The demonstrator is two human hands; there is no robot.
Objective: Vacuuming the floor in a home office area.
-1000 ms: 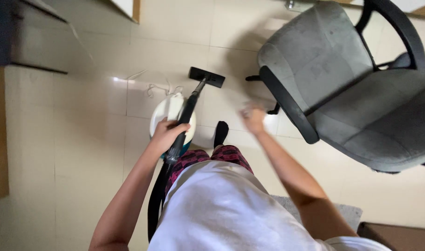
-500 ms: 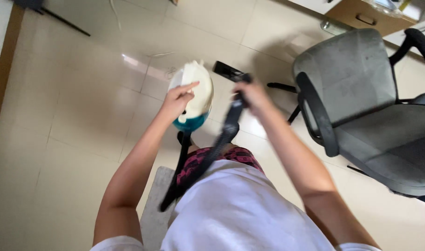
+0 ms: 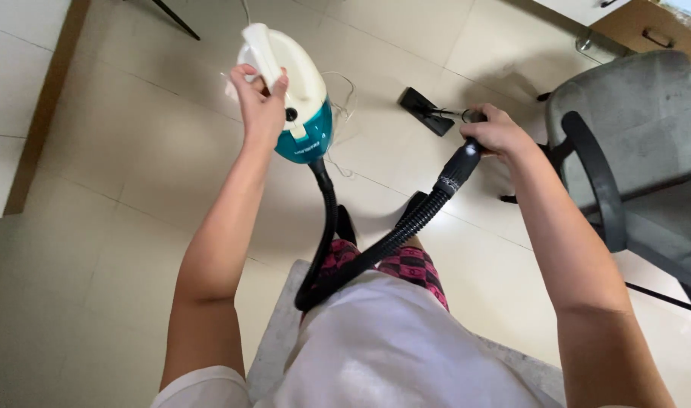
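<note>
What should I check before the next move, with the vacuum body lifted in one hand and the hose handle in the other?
1. Left hand grip on the vacuum body: fingers wrapped round its white handle, body off the floor: ok.
2. Right hand grip on the hose handle: closed around it: ok.
3. Black hose: loops down from the body past the knees and back up, no kink visible: ok.
4. Floor nozzle: lies flat on the tiles ahead of the right hand: ok.
5. Thin white cord: trails loose beside the body; where it ends: cannot tell.
6. Grey office chair: close beside the right arm, tight clearance: not ok.
</note>
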